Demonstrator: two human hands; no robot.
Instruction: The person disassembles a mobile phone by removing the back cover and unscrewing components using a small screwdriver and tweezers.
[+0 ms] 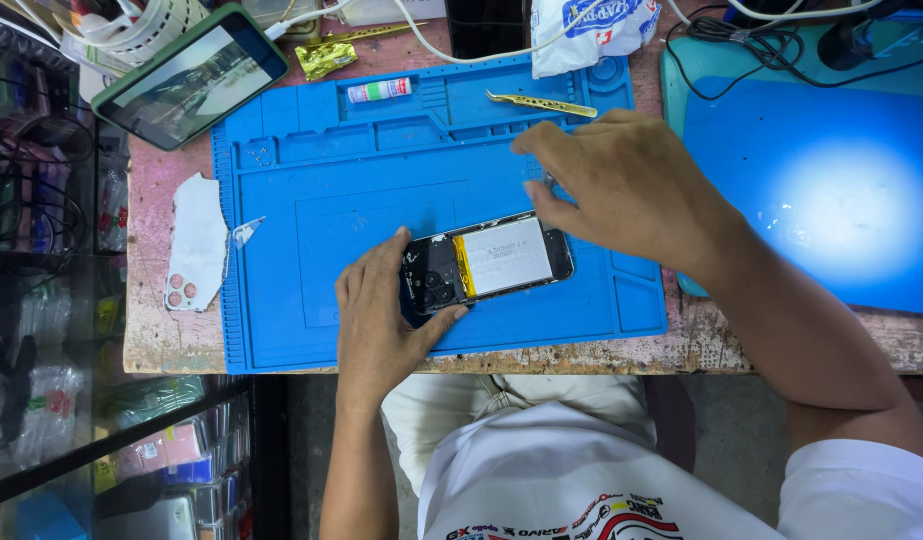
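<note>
Two hands work over one opened phone [486,262] in the head view, our only view. We see the phone lying back-off on the blue repair mat [331,200], toward the mat's near edge and right of its middle, its pale battery and dark camera end showing. Our left hand [376,320] clamps the camera end, thumb on the near side and fingers curled over the far side. Our right hand [631,185] hovers at the phone's far right corner with fingers bent and fingertips pinched together; they may hold a small screw or tool there, but we cannot tell.

Gold tweezers [541,103] and a small glue tube [379,91] lie along the mat's far edge; a second phone in a green case [189,75] sits off its far left corner.

We judge that a slip at that corner could scratch the board or nick the battery, and a tiny part could roll off the mat.
</note>
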